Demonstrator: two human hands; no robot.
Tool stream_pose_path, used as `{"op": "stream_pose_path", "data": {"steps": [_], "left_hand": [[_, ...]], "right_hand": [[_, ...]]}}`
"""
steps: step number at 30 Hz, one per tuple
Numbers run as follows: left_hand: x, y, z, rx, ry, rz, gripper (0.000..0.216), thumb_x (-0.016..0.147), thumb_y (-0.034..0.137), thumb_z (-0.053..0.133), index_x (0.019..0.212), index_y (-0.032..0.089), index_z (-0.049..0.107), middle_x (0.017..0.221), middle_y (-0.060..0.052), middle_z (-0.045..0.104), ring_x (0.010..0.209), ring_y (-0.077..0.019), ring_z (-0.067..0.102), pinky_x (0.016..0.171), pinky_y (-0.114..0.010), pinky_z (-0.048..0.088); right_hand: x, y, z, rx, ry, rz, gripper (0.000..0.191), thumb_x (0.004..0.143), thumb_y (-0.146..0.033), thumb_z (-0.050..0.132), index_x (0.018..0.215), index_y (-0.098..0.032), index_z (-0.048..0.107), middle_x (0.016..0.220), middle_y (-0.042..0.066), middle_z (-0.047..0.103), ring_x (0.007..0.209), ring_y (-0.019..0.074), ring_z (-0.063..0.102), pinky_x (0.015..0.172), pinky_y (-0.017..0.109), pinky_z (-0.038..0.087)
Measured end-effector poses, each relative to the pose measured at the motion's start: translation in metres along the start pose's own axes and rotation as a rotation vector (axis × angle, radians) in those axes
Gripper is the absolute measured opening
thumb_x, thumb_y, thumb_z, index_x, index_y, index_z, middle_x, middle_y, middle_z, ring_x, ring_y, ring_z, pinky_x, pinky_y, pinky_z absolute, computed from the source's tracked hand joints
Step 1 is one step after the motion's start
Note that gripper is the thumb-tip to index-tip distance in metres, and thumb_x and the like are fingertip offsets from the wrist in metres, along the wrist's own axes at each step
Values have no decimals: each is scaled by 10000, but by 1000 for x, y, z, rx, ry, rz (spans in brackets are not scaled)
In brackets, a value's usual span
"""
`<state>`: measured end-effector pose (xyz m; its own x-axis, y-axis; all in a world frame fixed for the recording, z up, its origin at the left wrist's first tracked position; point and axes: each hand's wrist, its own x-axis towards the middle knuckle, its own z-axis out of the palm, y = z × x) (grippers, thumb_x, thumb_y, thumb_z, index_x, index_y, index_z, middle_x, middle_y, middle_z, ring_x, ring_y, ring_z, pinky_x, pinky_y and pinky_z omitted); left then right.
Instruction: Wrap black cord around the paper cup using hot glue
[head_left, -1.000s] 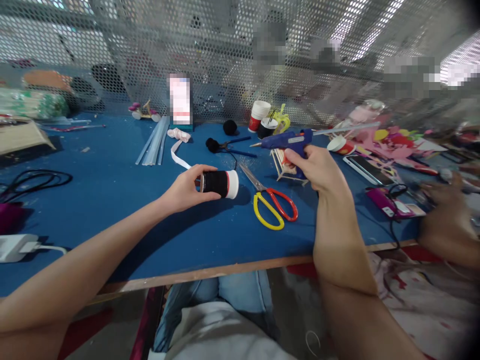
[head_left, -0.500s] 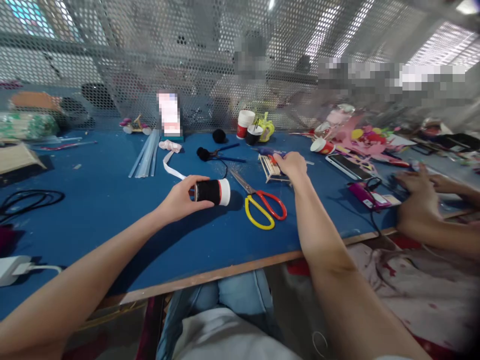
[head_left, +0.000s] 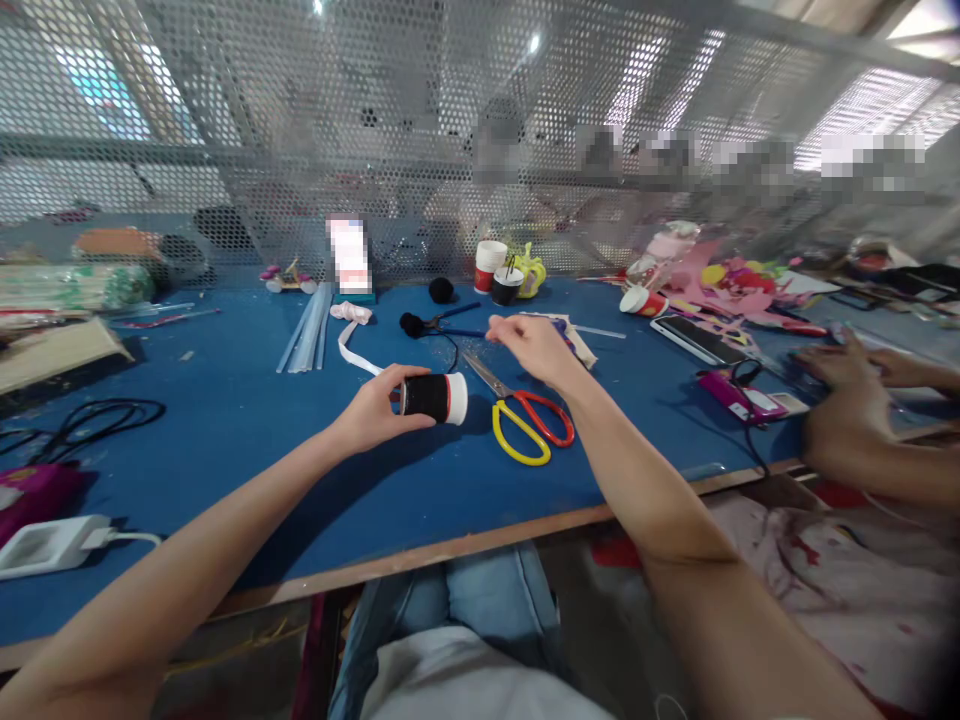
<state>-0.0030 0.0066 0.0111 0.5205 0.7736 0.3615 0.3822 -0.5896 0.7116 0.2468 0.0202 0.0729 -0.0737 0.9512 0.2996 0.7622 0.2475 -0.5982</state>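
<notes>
My left hand [head_left: 382, 408] is closed around a spool of black thread [head_left: 425, 398], which lies on its side with its white end facing right. White ribbon [head_left: 352, 350] trails behind this hand. Over the table to the right, my right hand [head_left: 532, 347] has its fingertips pinched together; anything between them is too small to make out. It partly hides a small pale wooden stand [head_left: 585, 352]. Scissors [head_left: 510, 405] with one yellow and one red handle lie partly spread between the hands. Blue-handled pliers [head_left: 450, 322] rest behind, beside a black pompom [head_left: 411, 324].
Paper cups [head_left: 490, 268] and another black pompom [head_left: 441, 290] stand near the mesh partition. Clear glue sticks [head_left: 306, 335] and a propped phone [head_left: 350, 262] are at the back left. A power strip [head_left: 56, 543] sits front left. A co-worker's hands [head_left: 847, 375] are at the far right.
My right hand has moved left, away from the wooden stand, toward the pliers' handles. My left hand still holds the spool in nearly the same place. The view has shifted slightly.
</notes>
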Motion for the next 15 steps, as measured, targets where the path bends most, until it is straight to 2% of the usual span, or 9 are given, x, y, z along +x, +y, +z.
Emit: {"op": "stream_pose_path", "data": {"steps": [4, 7, 11, 15], "left_hand": [[3, 12, -2, 89, -61, 112, 590, 652, 366, 711, 1171, 193, 490, 1121, -95, 544, 1024, -231, 543, 821, -366, 480], [4, 19, -3, 118, -106, 150, 588, 653, 359, 714, 1171, 194, 490, 1092, -94, 546, 1002, -232, 545, 836, -385, 474], [-1, 17, -1, 94, -133, 162, 577, 664, 360, 709, 1170, 198, 482, 1086, -97, 541, 994, -235, 545, 851, -409, 471], [-8, 11, 7, 67, -62, 158, 580, 675, 359, 703, 1187, 215, 473, 1170, -110, 469, 1092, -255, 495, 899, -433, 456]], "right_hand": [[-1, -19, 23, 222, -384, 56, 705, 779, -717, 261, 707, -163, 691, 852, 105, 684, 828, 210, 596, 806, 336, 394], [0, -19, 36, 392, -590, 116, 770, 747, -760, 210, 684, -167, 697, 835, 93, 688, 841, 210, 588, 840, 348, 392], [-4, -17, 44, 595, -727, 211, 784, 745, -763, 201, 759, -159, 700, 855, 90, 686, 836, 208, 595, 837, 353, 409], [-10, -15, 48, 724, -741, 242, 742, 761, -741, 239, 852, -165, 697, 920, 92, 681, 901, 214, 594, 861, 361, 407]]}}
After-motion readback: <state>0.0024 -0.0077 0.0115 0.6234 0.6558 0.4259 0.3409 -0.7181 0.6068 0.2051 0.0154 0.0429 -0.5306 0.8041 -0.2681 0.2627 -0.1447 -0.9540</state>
